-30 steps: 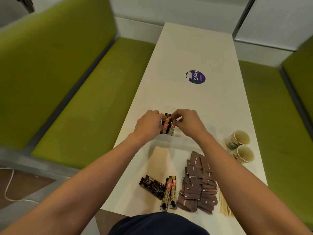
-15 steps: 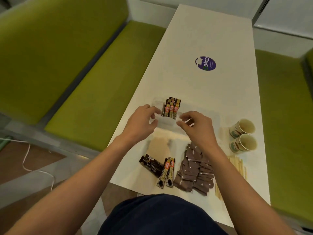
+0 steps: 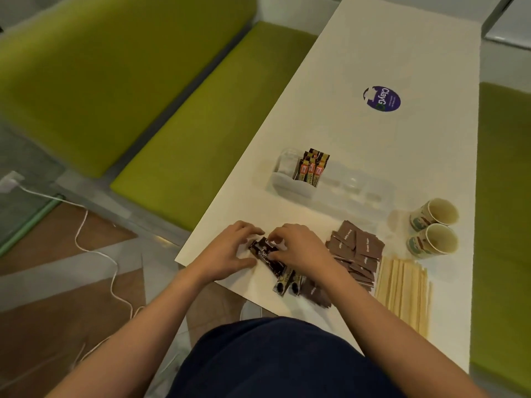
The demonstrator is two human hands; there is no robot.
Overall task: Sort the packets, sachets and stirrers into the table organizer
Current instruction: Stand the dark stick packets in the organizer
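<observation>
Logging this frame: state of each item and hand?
Organizer: one compartment holds upright stick packets, others look empty.
Dark packets: on the table, both hands gathering them.
Brown sachets: loose pile.
Stirrers: flat, unsorted.
Cups: upright, look empty.
Left hand, right hand: fingers on dark packets.

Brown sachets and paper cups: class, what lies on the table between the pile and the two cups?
Head view: nothing. Bare white table separates the brown sachets from the paper cups; the wooden stirrers lie nearer the person.

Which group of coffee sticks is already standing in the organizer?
The far group of coffee sticks, upright in the organizer; the others lie flat under both hands.
</observation>
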